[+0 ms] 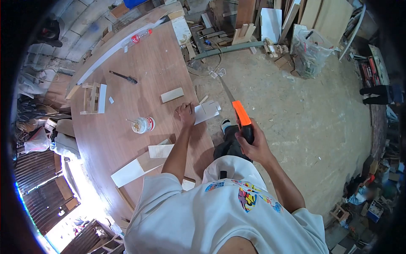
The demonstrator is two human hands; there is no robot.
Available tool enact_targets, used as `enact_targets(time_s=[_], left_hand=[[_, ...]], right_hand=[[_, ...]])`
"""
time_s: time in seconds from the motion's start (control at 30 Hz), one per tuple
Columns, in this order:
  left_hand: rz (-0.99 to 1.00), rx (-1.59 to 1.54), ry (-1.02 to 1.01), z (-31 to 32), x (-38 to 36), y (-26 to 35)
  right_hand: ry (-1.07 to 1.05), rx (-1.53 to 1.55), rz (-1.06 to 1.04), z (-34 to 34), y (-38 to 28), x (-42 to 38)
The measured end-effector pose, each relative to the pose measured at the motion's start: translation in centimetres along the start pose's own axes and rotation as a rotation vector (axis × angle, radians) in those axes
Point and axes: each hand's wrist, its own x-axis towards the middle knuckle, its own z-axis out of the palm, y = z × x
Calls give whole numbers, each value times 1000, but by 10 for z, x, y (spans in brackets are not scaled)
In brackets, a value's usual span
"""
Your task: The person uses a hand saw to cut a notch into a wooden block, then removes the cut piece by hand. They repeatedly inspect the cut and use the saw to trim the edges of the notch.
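My right hand [255, 142] is closed around the black and orange handle of a handsaw [241, 112]. The saw's thin blade points up and away over the floor, apart from the wood. At the table's right edge, my left hand [185, 114] presses down with bent fingers on the near end of a white-faced board [206, 112]. That board sticks out past the edge and has a line or cut across it. A short pale wood block [172, 95] lies just beyond my left hand. Part of the board is hidden under the fingers.
On the wooden table [148, 97] stand a glue jar [144, 125] and a small wooden frame [94, 99]. A dark tool [123, 77], a plastic bottle [141, 37] and white boards [129, 172] lie there too. Scrap wood and a plastic bag [313, 53] stand at the back; another person's legs [376, 94] show far right.
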Motion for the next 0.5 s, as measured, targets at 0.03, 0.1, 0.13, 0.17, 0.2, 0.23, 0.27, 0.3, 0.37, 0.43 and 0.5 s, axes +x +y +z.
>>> enact_targets(time_s=[0.03,0.1,0.13,0.17,0.2,0.23,0.27,0.3,0.37,0.43,0.5], left_hand=[[-32,56,58,2,2,2],[-67,111,115,1,4,12],[-41,137,138,-1,4,21],[-14,162,159,-5,5,29],[-17,160,155,-2,4,27],[-5,193,156,1,4,24],[6,227,159,4,3,22],[3,228,155,4,2,20],[-13,233,172,6,2,19],[-1,236,187,4,3,23],[12,240,203,4,3,22]], right_hand=[[9,16,10,6,-22,-2],[-9,1,22,14,-25,-1],[-26,-11,31,18,-28,0],[-43,-4,11,20,-37,0],[-43,-5,17,23,-41,-1],[-61,60,70,26,-43,-1],[-79,125,122,29,-45,-2],[-80,126,127,32,-46,-2],[-109,116,109,36,-48,-1],[-113,116,123,39,-49,1],[-117,116,136,40,-53,3]])
